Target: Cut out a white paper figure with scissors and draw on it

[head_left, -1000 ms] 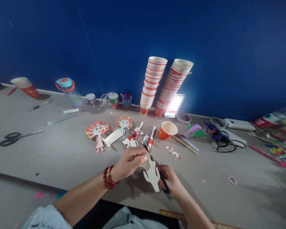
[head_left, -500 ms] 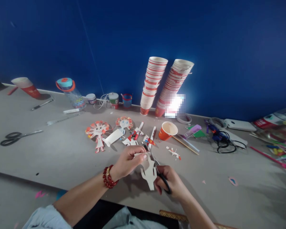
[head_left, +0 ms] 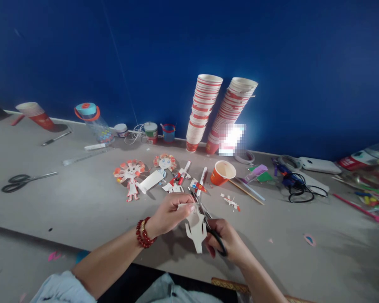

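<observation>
A white paper cutout (head_left: 196,232) with arm-like side strips hangs from my left hand (head_left: 173,212), pinched between thumb and fingers at its top edge. My right hand (head_left: 222,240) is closed round the black handles of a pair of scissors (head_left: 219,240). The scissor blades lie along the cutout's upper right side, pointing up and away from me; whether they touch the paper's edge is hard to tell. Just beyond my hands lie two paper dolls, one with a red-trimmed dress (head_left: 132,188) and one with a blue-eyed face (head_left: 164,163), plus markers (head_left: 202,181) and paper scraps.
Two tall stacks of paper cups (head_left: 197,122) stand against the blue wall. An orange cup (head_left: 221,173) sits ahead, right of the markers. Another pair of scissors (head_left: 19,182) lies far left, near a bottle (head_left: 94,122). A glue gun (head_left: 287,174) with a black cord is at right.
The paper cutout has shifted slightly left and tilted in my left hand. The scissor blades look a little wider apart. Both hands stay in nearly the same place.
</observation>
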### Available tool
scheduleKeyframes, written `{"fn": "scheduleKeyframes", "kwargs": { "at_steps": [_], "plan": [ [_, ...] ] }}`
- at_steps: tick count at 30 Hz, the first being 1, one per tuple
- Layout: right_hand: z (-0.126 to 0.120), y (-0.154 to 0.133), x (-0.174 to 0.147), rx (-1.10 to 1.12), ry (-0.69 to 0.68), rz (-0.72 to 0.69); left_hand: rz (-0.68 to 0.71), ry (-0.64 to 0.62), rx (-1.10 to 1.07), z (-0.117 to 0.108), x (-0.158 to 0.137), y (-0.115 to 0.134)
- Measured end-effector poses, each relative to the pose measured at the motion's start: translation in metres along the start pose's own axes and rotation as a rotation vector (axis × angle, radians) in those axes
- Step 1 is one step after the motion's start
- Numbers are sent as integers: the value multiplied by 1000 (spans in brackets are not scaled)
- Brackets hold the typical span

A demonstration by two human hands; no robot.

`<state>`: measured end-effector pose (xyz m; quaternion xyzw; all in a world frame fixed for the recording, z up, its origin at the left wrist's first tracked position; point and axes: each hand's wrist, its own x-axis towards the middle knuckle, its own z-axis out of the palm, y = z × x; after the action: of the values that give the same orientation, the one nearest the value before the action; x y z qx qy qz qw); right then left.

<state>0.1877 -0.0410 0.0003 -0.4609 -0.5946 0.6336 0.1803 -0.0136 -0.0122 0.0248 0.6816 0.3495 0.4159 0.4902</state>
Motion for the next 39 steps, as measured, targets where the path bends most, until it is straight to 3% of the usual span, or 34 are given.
{"fn": "scheduleKeyframes", "kwargs": {
  "at_steps": [6,15,23,39],
  "plan": [
    [-3,-5,-1,-75,4,16,-24,21,-28,0,1,2],
    [-2,4,0,-27,24,-8,-143,166,-158,4,-2,-6],
    [0,6,2,4,44,-21,-252,57,-456,15,-1,-4],
    [-2,2,1,0,17,-14,-327,36,-387,12,-2,-6]
  ]
}}
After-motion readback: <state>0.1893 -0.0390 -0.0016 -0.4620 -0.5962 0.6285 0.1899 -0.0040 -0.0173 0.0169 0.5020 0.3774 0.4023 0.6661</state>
